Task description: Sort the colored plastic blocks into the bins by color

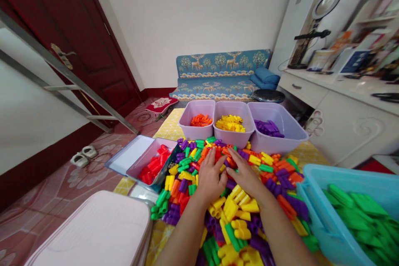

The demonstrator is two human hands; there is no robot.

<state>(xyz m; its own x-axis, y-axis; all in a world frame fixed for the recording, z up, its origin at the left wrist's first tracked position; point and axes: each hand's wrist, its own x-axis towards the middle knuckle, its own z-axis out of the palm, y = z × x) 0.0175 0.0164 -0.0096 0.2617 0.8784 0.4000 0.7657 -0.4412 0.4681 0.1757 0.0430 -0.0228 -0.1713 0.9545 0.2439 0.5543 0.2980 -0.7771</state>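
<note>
The left hand (212, 178) is laid flat, fingers spread, on the block pile (240, 210) heaped from the middle of the table (168, 129) to its near edge, nothing gripped. The right hand (246, 174) is spread likewise just beside it. The blocks are judged light, rigid and slick, best pinched across the body.

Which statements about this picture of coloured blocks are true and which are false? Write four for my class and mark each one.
1. The left hand and the right hand both lie on the pile of mixed blocks. True.
2. The blue bin on the right is empty. False: it holds green blocks.
3. The middle back bin holds yellow blocks. True.
4. The purple blocks lie in the leftmost back bin. False: that bin holds orange blocks; the purple ones are in the rightmost back bin.
</note>
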